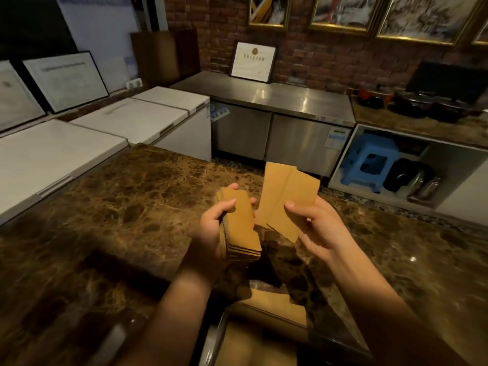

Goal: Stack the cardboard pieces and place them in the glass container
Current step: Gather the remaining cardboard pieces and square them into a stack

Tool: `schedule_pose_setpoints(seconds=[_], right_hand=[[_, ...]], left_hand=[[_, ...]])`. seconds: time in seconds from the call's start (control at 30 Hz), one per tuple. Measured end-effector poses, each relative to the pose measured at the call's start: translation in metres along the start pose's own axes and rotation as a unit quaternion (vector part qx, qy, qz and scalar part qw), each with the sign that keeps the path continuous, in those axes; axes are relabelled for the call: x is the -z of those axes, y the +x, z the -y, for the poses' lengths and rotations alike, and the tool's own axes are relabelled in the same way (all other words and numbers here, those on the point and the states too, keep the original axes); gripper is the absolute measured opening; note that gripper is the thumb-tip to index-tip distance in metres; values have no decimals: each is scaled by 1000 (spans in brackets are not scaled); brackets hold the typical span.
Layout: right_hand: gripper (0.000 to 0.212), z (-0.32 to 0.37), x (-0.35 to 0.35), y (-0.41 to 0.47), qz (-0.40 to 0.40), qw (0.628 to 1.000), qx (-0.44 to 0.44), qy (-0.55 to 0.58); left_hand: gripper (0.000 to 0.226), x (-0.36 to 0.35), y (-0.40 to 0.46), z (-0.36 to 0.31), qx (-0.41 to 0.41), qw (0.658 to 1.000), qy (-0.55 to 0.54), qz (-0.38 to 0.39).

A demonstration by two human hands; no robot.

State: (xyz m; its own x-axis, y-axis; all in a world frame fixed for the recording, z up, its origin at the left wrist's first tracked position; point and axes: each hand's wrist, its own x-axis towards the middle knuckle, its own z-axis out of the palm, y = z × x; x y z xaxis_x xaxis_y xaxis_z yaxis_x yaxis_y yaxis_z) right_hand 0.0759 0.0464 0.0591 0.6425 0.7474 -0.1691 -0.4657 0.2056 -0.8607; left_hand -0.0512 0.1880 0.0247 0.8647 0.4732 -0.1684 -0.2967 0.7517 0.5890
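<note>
At mid-frame, above the brown marbled stone worktop [118, 207], your left hand [211, 228] had its fingers wrapped round a thick stack of tan rectangular cardboard pieces [241, 228]. Your right hand [317, 225] pinched a few loose tan cardboard pieces [287, 196]. The clear glass container [219, 336] sat at bottom centre, seemingly holding more cardboard.

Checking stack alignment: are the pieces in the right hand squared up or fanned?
Fanned. The cardboard pieces in the right hand show offset edges and corners at the top.
</note>
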Motion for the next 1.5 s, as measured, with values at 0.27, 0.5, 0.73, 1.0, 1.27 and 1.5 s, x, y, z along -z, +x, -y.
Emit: schedule_pose_setpoints(seconds=[0.27,0.5,0.73,1.0,1.27,1.5], right_hand=[[46,23,12,-36,-2,996,81,-31],[13,27,10,-49,95,887,323,-316],[19,16,22,-46,128,798,347,-475],[26,18,30,-38,-68,950,221,-207],[21,16,24,-37,-85,994,66,-17],[11,25,18,-50,58,922,303,-233]], left_hand=[[47,-28,-10,7,3,997,24,69],[48,-36,-15,6,13,992,83,97],[60,-37,-21,4,11,972,211,98],[64,-27,-20,8,-76,983,-45,160],[50,-33,-16,17,-41,988,-56,134],[43,-33,-12,21,-18,983,-86,163]])
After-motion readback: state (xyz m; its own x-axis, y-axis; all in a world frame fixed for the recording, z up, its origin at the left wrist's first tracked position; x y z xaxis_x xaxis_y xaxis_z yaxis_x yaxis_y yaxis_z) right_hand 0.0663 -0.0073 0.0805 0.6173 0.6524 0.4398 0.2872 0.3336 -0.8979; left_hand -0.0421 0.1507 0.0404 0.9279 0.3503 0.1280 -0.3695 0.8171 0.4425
